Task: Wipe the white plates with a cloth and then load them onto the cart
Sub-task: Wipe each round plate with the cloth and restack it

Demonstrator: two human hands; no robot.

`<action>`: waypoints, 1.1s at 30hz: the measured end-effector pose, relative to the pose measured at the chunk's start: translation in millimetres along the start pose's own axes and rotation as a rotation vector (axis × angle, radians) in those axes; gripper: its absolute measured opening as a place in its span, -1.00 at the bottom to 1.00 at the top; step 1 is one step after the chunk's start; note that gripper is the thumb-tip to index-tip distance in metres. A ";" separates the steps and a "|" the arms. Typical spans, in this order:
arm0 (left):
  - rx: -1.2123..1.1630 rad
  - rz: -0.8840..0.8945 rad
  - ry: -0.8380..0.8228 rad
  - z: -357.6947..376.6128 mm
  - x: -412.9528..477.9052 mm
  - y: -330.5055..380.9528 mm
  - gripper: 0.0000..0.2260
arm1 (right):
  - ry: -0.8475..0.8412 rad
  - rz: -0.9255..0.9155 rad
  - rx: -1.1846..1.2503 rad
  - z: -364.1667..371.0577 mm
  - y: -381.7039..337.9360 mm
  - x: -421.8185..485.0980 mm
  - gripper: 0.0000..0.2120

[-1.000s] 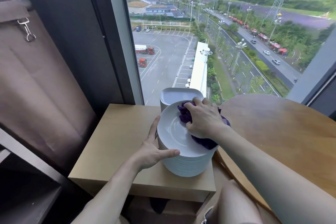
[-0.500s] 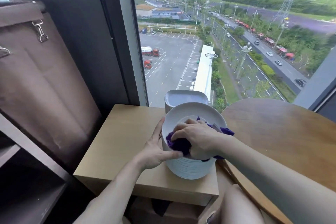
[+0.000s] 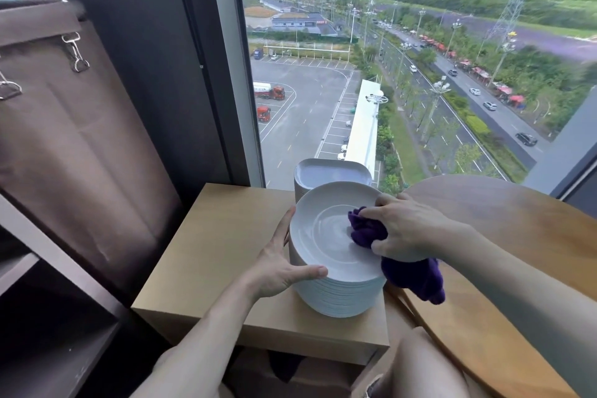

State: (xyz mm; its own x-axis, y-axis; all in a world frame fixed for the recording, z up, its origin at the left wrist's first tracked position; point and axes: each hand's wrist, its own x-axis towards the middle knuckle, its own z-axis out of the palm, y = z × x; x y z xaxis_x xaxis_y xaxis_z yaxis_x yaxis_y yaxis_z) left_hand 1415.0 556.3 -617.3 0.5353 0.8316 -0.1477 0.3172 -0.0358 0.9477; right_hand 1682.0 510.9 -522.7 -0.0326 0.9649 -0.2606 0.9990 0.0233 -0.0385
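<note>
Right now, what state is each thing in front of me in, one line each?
Plate stack: upright on the side table.
Top plate: face up on the plate stack.
Purple cloth: bunched on the top plate, tail hanging off.
Square plates: stacked behind, untouched.
Left grip: straight fingers rest against the top plate's rim.
Right grip: holds the purple cloth.

— What sort of place is this?

— A room high up in a tall building, seemingly a dining or catering room. Beyond the left hand and the right hand, a tall glass window looks down on a grey car park and a road.

— Why catering?

— Under both hands, the right gripping a crumpled purple cloth, a tall stack of round white plates stands on a pale square wooden table. Just behind it is a stack of squarish white plates. Right of the right hand is a round wooden table. Far left of the left hand hangs brown fabric fastened with metal clips.
</note>
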 end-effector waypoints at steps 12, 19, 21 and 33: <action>-0.032 -0.005 0.007 2.1 4.7 -6.2 0.19 | 0.359 -0.010 -0.059 24.3 -40.3 55.5 -0.48; -0.036 0.029 0.009 3.9 4.8 -10.4 0.18 | 0.208 -0.265 0.013 26.3 -76.5 47.9 -0.39; -0.023 0.014 0.019 3.0 3.9 -9.7 0.19 | 0.147 -0.297 0.034 25.6 -74.4 35.9 -0.39; -0.011 -0.008 0.003 -0.6 2.9 -6.4 0.17 | 0.005 0.000 -0.054 8.5 -30.0 -16.0 -0.71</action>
State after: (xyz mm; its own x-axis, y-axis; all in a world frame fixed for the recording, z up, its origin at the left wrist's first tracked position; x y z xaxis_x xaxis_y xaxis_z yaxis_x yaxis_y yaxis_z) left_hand 1414.0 559.3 -623.6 0.5308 0.8333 -0.1544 0.3129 -0.0234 0.9495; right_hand 1652.3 492.5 -525.6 -0.0321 0.9662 -0.2559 0.9992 0.0368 0.0135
